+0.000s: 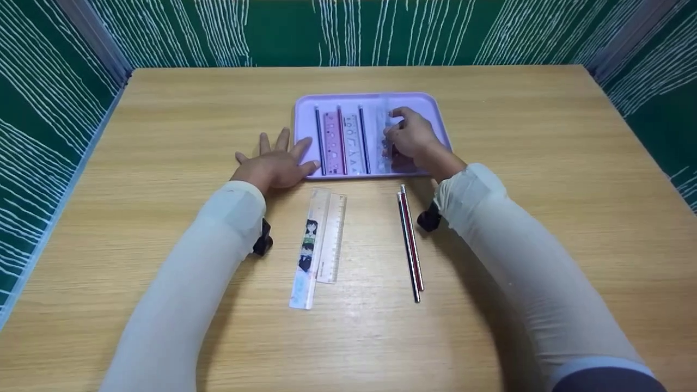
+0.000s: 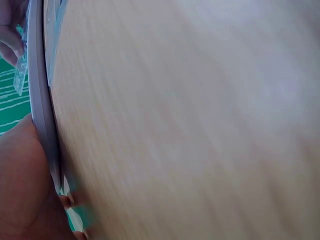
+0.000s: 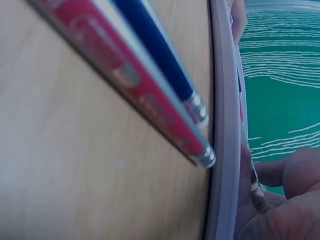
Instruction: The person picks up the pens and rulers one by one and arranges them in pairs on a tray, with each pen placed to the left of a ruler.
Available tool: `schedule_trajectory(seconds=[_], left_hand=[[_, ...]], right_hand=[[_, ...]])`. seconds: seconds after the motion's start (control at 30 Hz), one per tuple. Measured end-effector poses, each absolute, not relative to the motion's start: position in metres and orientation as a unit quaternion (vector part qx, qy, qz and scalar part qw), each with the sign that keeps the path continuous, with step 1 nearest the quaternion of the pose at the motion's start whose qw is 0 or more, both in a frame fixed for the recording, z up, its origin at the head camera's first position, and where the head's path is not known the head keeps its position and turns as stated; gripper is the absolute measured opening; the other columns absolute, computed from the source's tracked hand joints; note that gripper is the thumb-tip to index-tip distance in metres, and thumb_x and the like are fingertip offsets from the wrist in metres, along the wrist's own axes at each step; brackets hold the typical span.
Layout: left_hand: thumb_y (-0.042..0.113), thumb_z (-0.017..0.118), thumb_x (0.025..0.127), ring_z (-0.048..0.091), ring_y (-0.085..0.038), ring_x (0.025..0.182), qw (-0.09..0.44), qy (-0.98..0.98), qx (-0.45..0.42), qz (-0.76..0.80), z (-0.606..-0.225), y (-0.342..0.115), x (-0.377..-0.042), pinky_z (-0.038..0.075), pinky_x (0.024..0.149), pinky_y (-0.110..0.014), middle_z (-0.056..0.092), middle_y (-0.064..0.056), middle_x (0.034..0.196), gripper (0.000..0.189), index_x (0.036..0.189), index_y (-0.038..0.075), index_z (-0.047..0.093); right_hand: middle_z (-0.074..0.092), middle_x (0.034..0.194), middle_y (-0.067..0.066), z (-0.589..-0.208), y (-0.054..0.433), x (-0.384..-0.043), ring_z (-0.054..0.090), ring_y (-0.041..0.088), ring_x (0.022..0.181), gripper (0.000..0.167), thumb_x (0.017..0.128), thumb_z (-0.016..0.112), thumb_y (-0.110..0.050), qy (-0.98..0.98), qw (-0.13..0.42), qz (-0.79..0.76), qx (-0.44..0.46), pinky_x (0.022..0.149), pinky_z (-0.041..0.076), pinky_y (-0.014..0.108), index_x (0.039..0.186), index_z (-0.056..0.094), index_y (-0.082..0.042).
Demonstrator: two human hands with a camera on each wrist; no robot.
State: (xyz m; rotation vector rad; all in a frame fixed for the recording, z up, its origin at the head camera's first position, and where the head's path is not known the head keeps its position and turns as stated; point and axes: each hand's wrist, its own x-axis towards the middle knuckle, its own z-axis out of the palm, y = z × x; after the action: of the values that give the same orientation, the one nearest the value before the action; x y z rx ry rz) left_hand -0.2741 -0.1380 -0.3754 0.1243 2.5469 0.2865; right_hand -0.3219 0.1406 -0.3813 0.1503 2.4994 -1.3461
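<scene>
My right hand (image 1: 412, 135) pinches a clear ruler (image 1: 382, 136) at the right part of the lilac tray (image 1: 442, 128). In the left wrist view this clear ruler (image 2: 20, 77) shows cut-out shapes, its lower end sticking down from the fingers. With fingers spread, my left hand (image 1: 276, 166) rests at the tray's left edge, thumb against the front corner. Lying side by side in the tray are a dark blue pencil (image 1: 319, 141), a pink stencil ruler (image 1: 331, 142), a red pencil (image 1: 342, 140), a clear stencil ruler (image 1: 352, 142) and another blue pencil (image 1: 364, 140).
In front of the tray lie a ruler with cartoon figures (image 1: 307, 253) and a plain clear ruler (image 1: 332, 239), side by side. A blue pencil (image 3: 155, 47) and a red pencil (image 3: 130, 75) lie together nearer my right forearm. Green patterned walls (image 1: 283, 32) border the wooden table.
</scene>
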Motion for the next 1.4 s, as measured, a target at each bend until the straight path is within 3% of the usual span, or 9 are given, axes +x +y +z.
schedule_trajectory(seconds=[0.3, 0.57, 0.87, 1.2, 1.4], left_hand=[[0.078, 0.025, 0.097, -0.031, -0.044, 0.151, 0.281, 0.952, 0.047, 0.115, -0.375, -0.138, -0.274, -0.015, 0.106, -0.085, -0.029, 0.001, 0.168, 0.075, 0.158, 0.052, -0.010], [0.078, 0.025, 0.097, -0.031, -0.043, 0.151, 0.284, 0.951, 0.045, 0.110, -0.375, -0.139, -0.274, -0.015, 0.105, -0.085, -0.029, 0.001, 0.168, 0.075, 0.158, 0.052, -0.010], [0.076, 0.026, 0.098, -0.031, -0.043, 0.151, 0.286, 0.951, 0.045, 0.113, -0.375, -0.138, -0.275, -0.015, 0.105, -0.086, -0.029, 0.000, 0.169, 0.074, 0.159, 0.051, -0.009], [0.076, 0.027, 0.098, -0.032, -0.043, 0.151, 0.288, 0.950, 0.043, 0.115, -0.374, -0.137, -0.275, -0.016, 0.105, -0.085, -0.029, 0.001, 0.168, 0.075, 0.159, 0.051, -0.009], [0.076, 0.026, 0.098, -0.032, -0.044, 0.150, 0.286, 0.950, 0.046, 0.117, -0.374, -0.139, -0.275, -0.015, 0.105, -0.086, -0.030, 0.001, 0.168, 0.075, 0.159, 0.051, -0.009]], right_hand=[[0.058, 0.125, 0.014, -0.383, 0.131, -0.325, 0.057, 0.022, 0.109, 0.048, 0.102, 0.053, -0.015, 0.925, 0.092, -0.368, 0.022, 0.090, 0.052, 0.032, 0.148, 0.046, -0.006], [0.064, 0.125, 0.019, -0.385, 0.124, -0.326, 0.058, 0.027, 0.113, 0.042, 0.101, 0.056, -0.016, 0.947, 0.071, -0.314, 0.013, 0.101, 0.052, 0.039, 0.139, 0.054, -0.001], [0.064, 0.120, 0.018, -0.385, 0.119, -0.324, 0.058, 0.030, 0.111, 0.036, 0.099, 0.059, -0.020, 0.960, 0.058, -0.275, 0.009, 0.098, 0.051, 0.041, 0.130, 0.059, -0.001], [0.060, 0.125, 0.012, -0.379, 0.117, -0.322, 0.058, 0.024, 0.111, 0.040, 0.103, 0.058, -0.025, 0.956, 0.100, -0.272, 0.039, 0.089, 0.052, 0.034, 0.139, 0.054, -0.007], [0.060, 0.122, 0.015, -0.380, 0.119, -0.321, 0.058, 0.025, 0.107, 0.039, 0.101, 0.059, -0.022, 0.958, 0.092, -0.269, 0.026, 0.087, 0.051, 0.035, 0.136, 0.056, -0.005]])
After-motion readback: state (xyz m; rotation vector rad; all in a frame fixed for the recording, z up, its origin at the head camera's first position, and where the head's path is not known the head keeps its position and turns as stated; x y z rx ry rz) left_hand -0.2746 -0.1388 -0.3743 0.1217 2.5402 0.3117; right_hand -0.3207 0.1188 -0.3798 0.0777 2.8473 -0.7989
